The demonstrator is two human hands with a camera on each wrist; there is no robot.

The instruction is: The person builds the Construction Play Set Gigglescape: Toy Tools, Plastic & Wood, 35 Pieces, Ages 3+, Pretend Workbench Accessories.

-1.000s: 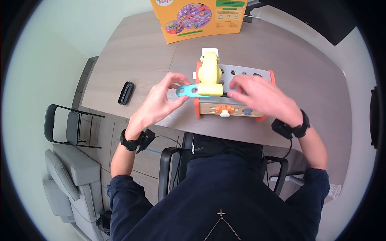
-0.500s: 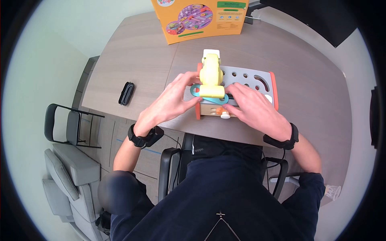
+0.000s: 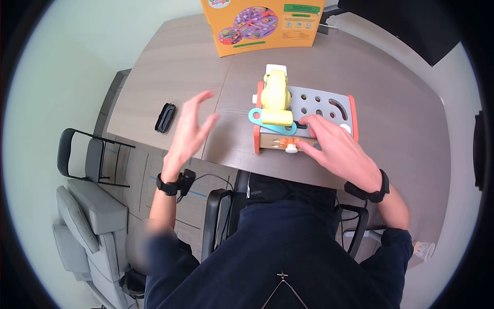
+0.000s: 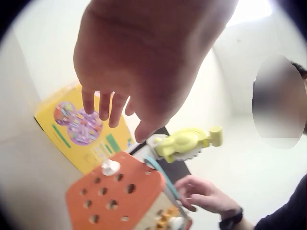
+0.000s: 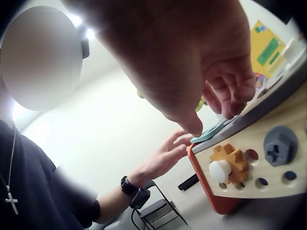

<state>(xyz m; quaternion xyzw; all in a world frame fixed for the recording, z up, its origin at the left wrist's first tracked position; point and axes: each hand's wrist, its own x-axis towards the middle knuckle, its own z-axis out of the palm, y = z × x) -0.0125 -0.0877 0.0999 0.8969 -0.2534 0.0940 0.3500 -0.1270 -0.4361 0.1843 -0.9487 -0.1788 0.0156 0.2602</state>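
A toy workbench [image 3: 332, 98] with a grey perforated top and orange end panels stands on the table. On its left part is a yellow toy tool [image 3: 276, 98], which shows a grey toothed edge in the left wrist view. Beneath that tool a teal strip [image 3: 256, 116] with round holes lies slantwise across the bench top. My left hand [image 3: 189, 131] hovers left of the bench, fingers spread and holding nothing. Over the bench's front right, my right hand [image 3: 337, 152] has loosely bent fingers, its fingertips right at the top near the strip's right end.
An orange toy gear [image 5: 229, 163] with a white knob and a grey screw head [image 5: 280, 146] are on the bench's front. A yellow box [image 3: 267, 28] stands at the back of the table. To the left lies a small black case [image 3: 165, 118].
The teal strip has shifted right under the yellow tool and turned slantwise. My left hand has let go of it and moved left. My right hand has shifted slightly right of the strip.
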